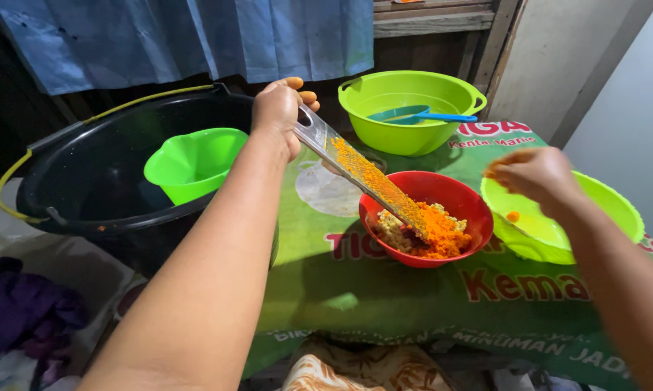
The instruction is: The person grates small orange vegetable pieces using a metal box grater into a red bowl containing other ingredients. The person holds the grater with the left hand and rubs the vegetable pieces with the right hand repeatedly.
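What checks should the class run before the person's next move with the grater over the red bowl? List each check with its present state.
1. Left hand grips the grater's top end: ok.
2. Grater's lower end rests inside the red bowl: ok.
3. Orange gratings lie in the bowl, not on the green cloth: ok.
4. Right hand clear of the grater face: ok.
5. What the right hand holds: cannot tell, blurred.
6. Grater face clear of gratings: not ok, orange shreds cling along it.

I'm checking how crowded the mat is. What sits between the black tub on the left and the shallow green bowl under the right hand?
In the head view, the red bowl of orange gratings lies between the black tub and the shallow green bowl, with the grater slanting into it.
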